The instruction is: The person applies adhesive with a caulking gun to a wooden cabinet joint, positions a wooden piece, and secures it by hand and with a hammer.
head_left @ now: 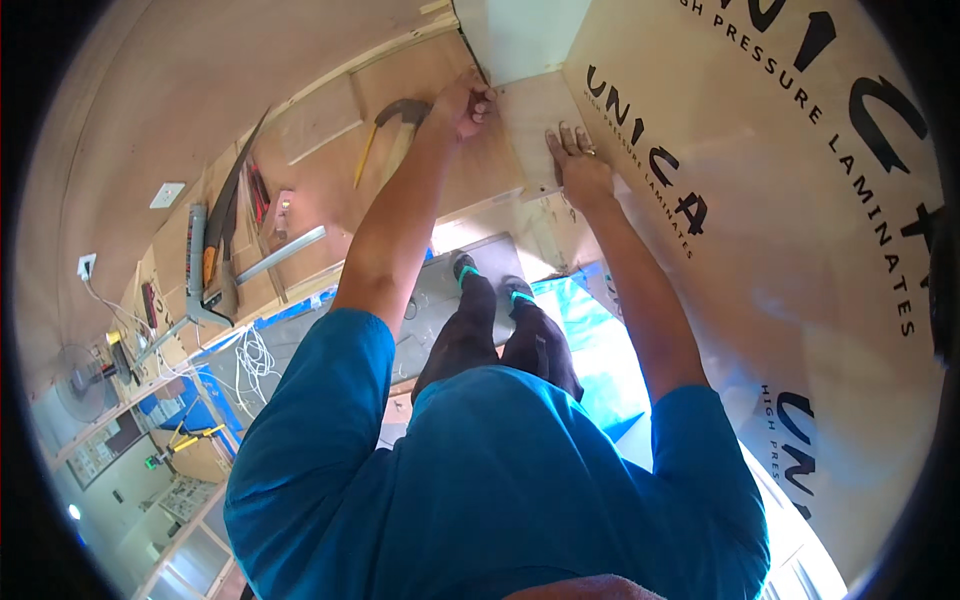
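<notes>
My left hand (465, 100) is curled around the upper left corner of a small pale plywood piece (530, 105), its fingers closed over the edge. My right hand (578, 162) lies flat on the lower right of the same piece with fingers apart, pressing it. The piece sits against a large beige laminate sheet (790, 230) with black printing, which fills the right side. Both arms reach up from a blue shirt.
My feet stand on a grey platform (440, 300) beside blue sheeting (590, 340). On the plywood surface to the left lie a yellow-handled hammer (385, 125), a hand saw (225, 215) and a metal bar (290, 252). White cables (255, 355) and a fan (80, 380) are lower left.
</notes>
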Demonstrator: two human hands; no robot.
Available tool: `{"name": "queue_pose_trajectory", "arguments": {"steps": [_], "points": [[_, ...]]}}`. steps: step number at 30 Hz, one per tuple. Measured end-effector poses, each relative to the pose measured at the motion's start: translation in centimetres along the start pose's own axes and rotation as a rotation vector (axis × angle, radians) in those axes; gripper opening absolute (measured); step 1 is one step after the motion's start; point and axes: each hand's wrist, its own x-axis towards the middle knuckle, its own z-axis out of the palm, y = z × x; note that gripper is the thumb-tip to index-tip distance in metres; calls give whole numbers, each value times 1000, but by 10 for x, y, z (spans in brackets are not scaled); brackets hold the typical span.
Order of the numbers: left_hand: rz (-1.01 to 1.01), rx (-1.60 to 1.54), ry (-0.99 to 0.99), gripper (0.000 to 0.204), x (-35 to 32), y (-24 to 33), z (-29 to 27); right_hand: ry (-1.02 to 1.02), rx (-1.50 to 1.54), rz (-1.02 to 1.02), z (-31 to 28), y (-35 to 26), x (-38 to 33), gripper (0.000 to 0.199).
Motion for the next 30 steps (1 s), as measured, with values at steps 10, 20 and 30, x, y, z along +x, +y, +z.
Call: {"name": "queue_pose_trajectory", "arguments": {"steps": [10,20,30], "points": [[-60,-119,-182,14,36,-6,-8,123,32,-8,17,2,3,56],[229,1397,173,61,26,12,3,107,37,-41,1,1,7,56],[217,2165,343,38,6,-11,35,64,-143,-62,8,9,3,59]]}}
